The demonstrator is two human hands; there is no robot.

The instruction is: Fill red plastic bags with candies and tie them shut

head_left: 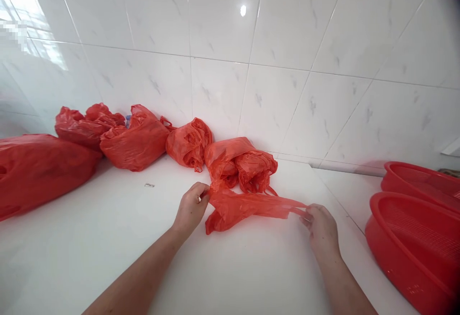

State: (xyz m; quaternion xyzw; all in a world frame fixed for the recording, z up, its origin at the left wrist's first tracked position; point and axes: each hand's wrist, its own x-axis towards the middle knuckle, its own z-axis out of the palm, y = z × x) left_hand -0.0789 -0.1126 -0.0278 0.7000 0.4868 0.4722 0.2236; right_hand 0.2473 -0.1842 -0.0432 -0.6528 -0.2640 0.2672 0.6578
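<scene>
A thin red plastic bag (247, 207) is stretched flat and sideways between my two hands, just above the white table. My left hand (192, 204) pinches its left end, thumb and fingers closed on the film. At the other end, my right hand (321, 228) grips the bag's narrow handle loops. Right behind it lies a bundled red bag (240, 154), crumpled and touching or nearly touching the stretched one. I cannot tell what the bundle contains.
Along the tiled wall (223, 89) stand a knotted red bag (190, 142), a fuller red bag (134, 140), another crumpled bag (84, 125) and a large red bag (43, 171). Red plastic baskets (395, 238) stand at the right. The white table (233, 276) reaches towards me.
</scene>
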